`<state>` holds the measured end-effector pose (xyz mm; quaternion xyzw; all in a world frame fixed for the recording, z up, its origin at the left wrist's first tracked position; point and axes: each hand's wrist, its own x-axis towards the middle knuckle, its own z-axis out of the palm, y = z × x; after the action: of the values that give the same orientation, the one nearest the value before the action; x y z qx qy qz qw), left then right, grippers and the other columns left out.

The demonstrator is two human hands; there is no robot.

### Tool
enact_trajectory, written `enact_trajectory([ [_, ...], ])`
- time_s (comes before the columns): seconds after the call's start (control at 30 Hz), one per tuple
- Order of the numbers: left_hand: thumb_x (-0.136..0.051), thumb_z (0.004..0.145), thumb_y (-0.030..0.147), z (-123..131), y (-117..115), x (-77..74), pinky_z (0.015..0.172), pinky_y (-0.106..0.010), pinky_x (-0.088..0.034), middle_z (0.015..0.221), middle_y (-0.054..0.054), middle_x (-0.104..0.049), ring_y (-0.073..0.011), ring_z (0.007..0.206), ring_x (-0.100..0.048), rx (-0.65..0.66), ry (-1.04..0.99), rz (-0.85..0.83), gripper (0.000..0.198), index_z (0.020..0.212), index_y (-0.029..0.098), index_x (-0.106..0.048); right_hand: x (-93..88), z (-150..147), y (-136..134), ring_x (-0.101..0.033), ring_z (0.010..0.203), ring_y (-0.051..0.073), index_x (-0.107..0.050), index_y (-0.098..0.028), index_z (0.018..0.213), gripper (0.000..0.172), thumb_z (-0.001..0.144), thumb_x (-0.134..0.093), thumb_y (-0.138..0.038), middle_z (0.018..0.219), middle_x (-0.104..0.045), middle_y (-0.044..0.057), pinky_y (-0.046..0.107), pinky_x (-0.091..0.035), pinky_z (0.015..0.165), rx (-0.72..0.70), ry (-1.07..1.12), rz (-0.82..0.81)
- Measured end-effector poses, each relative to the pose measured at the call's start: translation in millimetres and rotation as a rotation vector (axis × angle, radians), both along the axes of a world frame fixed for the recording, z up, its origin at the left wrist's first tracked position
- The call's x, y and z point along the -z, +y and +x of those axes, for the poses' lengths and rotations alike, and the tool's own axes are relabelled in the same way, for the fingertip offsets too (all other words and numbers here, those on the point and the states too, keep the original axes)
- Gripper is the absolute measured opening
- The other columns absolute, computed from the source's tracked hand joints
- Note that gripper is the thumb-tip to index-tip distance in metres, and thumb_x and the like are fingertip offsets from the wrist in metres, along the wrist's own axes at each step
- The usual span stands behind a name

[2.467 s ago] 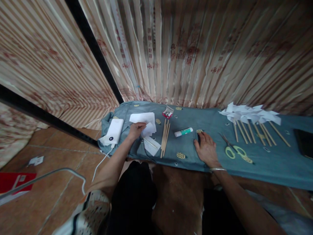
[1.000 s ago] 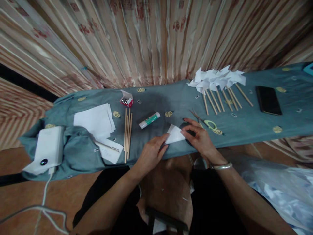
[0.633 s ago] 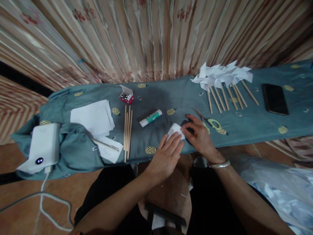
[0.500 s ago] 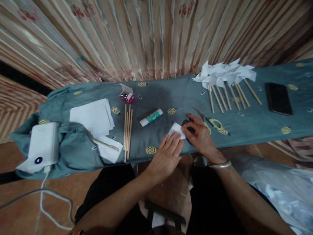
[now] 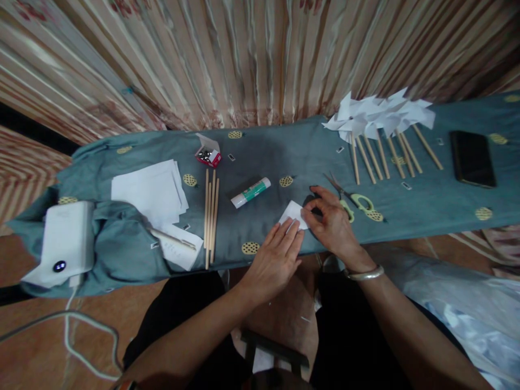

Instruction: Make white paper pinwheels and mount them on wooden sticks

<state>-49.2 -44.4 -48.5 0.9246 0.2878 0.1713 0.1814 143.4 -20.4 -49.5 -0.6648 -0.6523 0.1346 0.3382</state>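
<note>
left hand [image 5: 278, 255] flat on paper square [image 5: 293, 213], right hand [image 5: 331, 220] pinching its edge

Left forearm [image 5: 190, 338] and right forearm [image 5: 406, 325] angle in toward each other. Left hand [image 5: 278, 259] is flat, palm down, fingers straight and together. Right hand [image 5: 332, 223] is arched, fingers bent, tips pressing down right next to the left's fingertips.

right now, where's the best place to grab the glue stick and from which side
Grip the glue stick across the middle of its round barrel, coming down from above. It lies flat and slanted on the cloth, with bare cloth along both long sides for fingers.
</note>
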Motion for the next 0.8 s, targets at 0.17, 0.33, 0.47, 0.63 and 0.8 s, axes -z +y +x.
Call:
enact_trajectory([
  [0.17,-0.05,0.094,0.023,0.3,0.7,-0.7,0.116,-0.054,-0.033,0.149,-0.022,-0.042,-0.0307,0.147,-0.026,0.001,0.017,0.005,0.055,0.143,0.009,-0.032,-0.4,-1.4,0.2,-0.051,0.129,0.029,-0.064,-0.022,0.079,0.013,0.085,-0.056,-0.029,0.132,-0.059,0.012,0.049,-0.04,0.109,0.01,-0.036,0.001],
  [0.33,-0.052,0.093,0.024,1.1,0.6,0.2,0.117,-0.052,-0.033,0.148,-0.024,-0.043,-0.0323,0.146,-0.027,-0.001,0.045,0.033,0.054,0.14,0.005,-0.036,-0.6,-3.0,0.2,-0.051,0.129,0.03,-0.064,-0.021,0.079,0.012,0.085,-0.056,-0.028,0.133,-0.059,0.013,0.051,-0.041,0.108,0.013,-0.046,0.001],
  [0.47,-0.049,0.094,0.025,0.8,1.0,0.8,0.116,-0.053,-0.033,0.149,-0.022,-0.043,-0.0312,0.146,-0.026,0.006,0.049,0.028,0.053,0.142,0.007,-0.034,-0.3,-3.8,0.9,-0.05,0.13,0.03,-0.064,-0.022,0.08,0.012,0.086,-0.056,-0.029,0.132,-0.059,0.013,0.051,-0.041,0.108,0.012,-0.046,0.005],
  [0.63,-0.047,0.095,0.025,0.7,1.7,3.1,0.116,-0.051,-0.033,0.15,-0.021,-0.042,-0.0316,0.146,-0.028,0.003,0.073,0.062,0.054,0.143,0.008,-0.033,-4.0,-3.2,-5.4,-0.048,0.131,0.031,-0.066,-0.019,0.095,0.019,0.089,-0.055,-0.034,0.133,-0.058,0.015,0.051,-0.04,0.108,0.007,-0.106,0.049],
  [0.8,-0.051,0.092,0.022,1.7,0.9,3.3,0.117,-0.05,-0.031,0.151,-0.023,-0.04,-0.0318,0.146,-0.027,0.005,0.132,0.091,0.058,0.143,0.002,-0.033,-7.1,-7.8,-27.5,-0.037,0.14,0.034,-0.054,-0.017,0.129,0.046,0.092,-0.05,-0.045,0.145,-0.047,0.018,0.054,-0.034,0.109,0.022,-0.24,0.059],
])
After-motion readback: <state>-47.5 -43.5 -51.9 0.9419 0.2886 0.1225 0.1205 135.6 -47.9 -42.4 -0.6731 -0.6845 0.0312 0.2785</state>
